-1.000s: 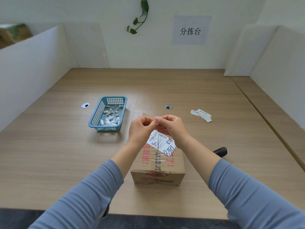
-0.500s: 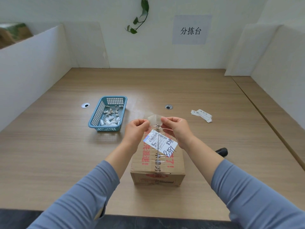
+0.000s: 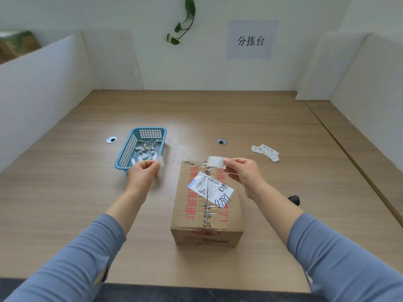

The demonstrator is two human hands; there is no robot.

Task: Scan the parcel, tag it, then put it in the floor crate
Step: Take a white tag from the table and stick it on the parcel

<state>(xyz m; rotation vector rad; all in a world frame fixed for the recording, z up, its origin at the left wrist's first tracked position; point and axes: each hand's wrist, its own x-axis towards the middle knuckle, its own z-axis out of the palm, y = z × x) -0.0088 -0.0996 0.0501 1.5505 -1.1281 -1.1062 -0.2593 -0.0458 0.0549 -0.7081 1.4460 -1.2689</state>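
Reads as mid-tagging. On table [image 3: 65,192]: parcel [image 3: 207,214] flat near front edge, shipping label [image 3: 210,189] up, not lifted. Left of it, blue basket [image 3: 127,152] with paper scraps [image 3: 146,149]. Pinching white tag [image 3: 216,162] in right hand [image 3: 244,175] over parcel's far edge; can't tell if touching. Pinching peeled backing strip [image 3: 160,160] in left hand [image 3: 142,174], just beside basket. Can't confirm scan from here. Left to do, presumably: press tag down, move parcel to floor crate, out of view.
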